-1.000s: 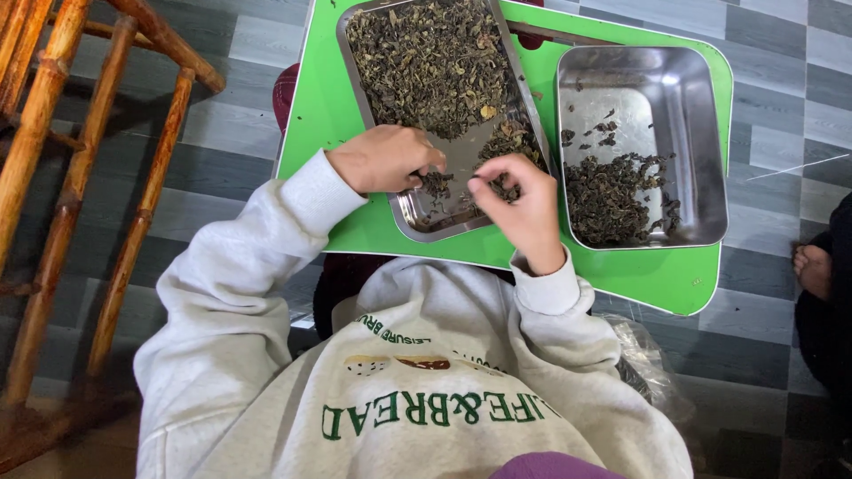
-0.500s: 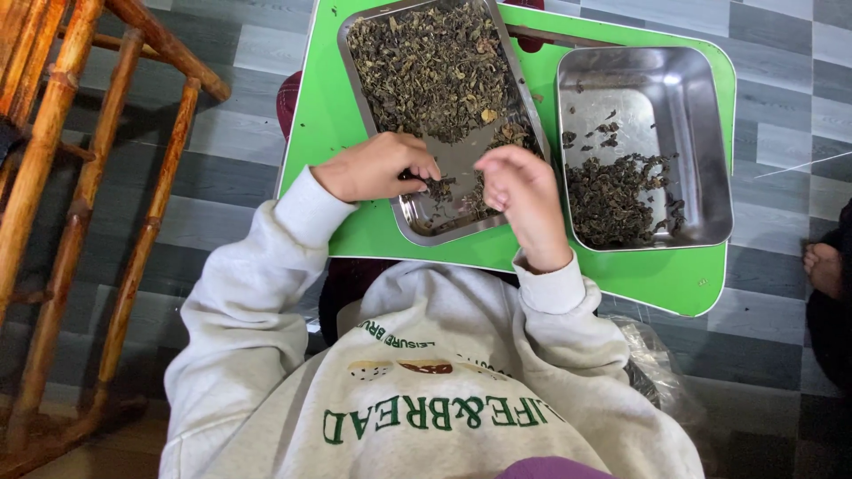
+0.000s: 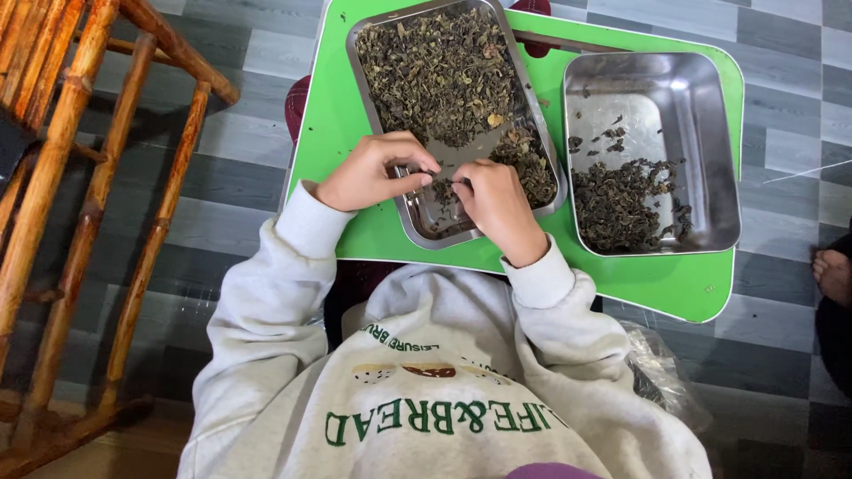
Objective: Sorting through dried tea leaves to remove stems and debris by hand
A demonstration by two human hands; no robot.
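Our left hand (image 3: 371,171) & right hand (image 3: 497,206) meet fingertip to fingertip over the near end of the long steel tray (image 3: 417,222), each pinching small bits of dried leaves (image 3: 444,75). That tray sits on a green table (image 3: 355,98). Just right of it, a squarer steel pan (image 3: 710,151) w/ a darker sorted leaf pile (image 3: 626,200). Bamboo chair (image 3: 80,204) at left.

- The one head view looks steeply down from above the person's chest onto the green tray table (image 3: 373,98).
- It faces forward and down; the sweatshirt fills the lower frame, nearest the lens.
- The table sits in the upper middle, at arm's reach.
- Left of the table, a wooden chair (image 3: 80,204) stands on the tiled floor.
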